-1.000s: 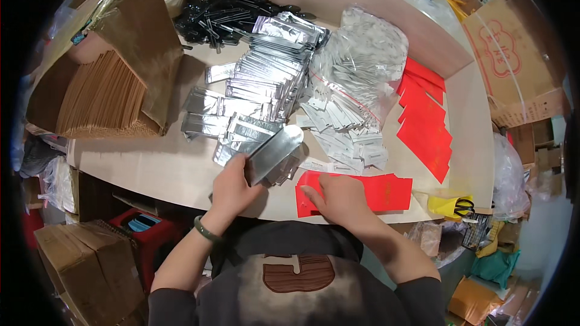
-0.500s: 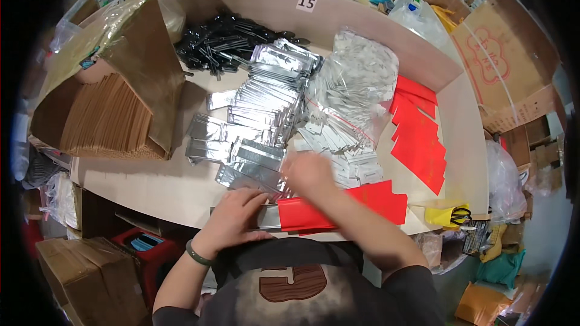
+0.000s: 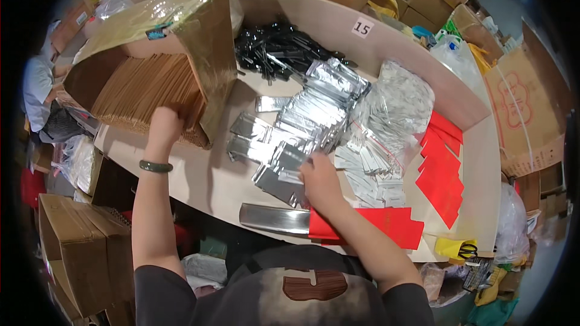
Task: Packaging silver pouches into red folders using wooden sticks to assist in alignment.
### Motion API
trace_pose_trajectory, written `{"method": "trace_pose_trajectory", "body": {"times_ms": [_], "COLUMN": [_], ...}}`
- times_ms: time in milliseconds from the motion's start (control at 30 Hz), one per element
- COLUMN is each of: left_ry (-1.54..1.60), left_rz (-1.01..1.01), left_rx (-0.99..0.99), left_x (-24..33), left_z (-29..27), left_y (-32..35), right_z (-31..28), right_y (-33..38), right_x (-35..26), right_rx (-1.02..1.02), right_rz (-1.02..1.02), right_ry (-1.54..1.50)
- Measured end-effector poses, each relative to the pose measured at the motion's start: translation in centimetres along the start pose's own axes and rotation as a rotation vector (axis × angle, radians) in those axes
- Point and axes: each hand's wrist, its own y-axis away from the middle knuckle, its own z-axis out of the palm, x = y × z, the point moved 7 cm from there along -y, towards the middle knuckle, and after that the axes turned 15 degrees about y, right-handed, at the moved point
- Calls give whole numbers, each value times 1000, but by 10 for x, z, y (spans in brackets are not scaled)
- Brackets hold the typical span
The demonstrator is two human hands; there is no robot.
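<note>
My left hand (image 3: 165, 125) reaches into the opening of a carton (image 3: 214, 54) and touches the row of brown cardboard sleeves (image 3: 136, 93) standing in it. Its fingertips are hidden among the sleeves. My right hand (image 3: 320, 181) is closed at the near end of a spread of silver foil packets (image 3: 317, 111), its fingers on a packet. By its wrist, a stack of red envelopes (image 3: 374, 223) overlaps a shiny metal strip (image 3: 272, 217) at the table's front edge. White slim packets (image 3: 371, 160) lie to the right of that hand.
Black slender items (image 3: 278, 48) are heaped against the back wall of the table. A clear bag of white packets (image 3: 396, 96) and fanned red envelopes (image 3: 441, 175) lie at the right. Black-handled scissors (image 3: 466, 250) rest on a yellow item by the front right edge.
My left hand has left the metal strip and swung left to the sleeves in the carton. My right hand stays by the near silver packets. The whole view has shifted left.
</note>
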Motion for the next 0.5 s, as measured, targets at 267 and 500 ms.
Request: {"method": "trace_pose_trajectory", "body": {"times_ms": [267, 500], "left_ry": [-157, 1118], "left_rz": [-48, -168], "left_rx": [167, 654], "left_x": [-6, -13], "left_z": [-15, -4], "left_y": [6, 123], "right_z": [-7, -13], "right_y": [-5, 7], "right_x": [-2, -3], "right_rx": [-151, -7], "right_rz": [58, 34], "right_ry": [27, -102]}}
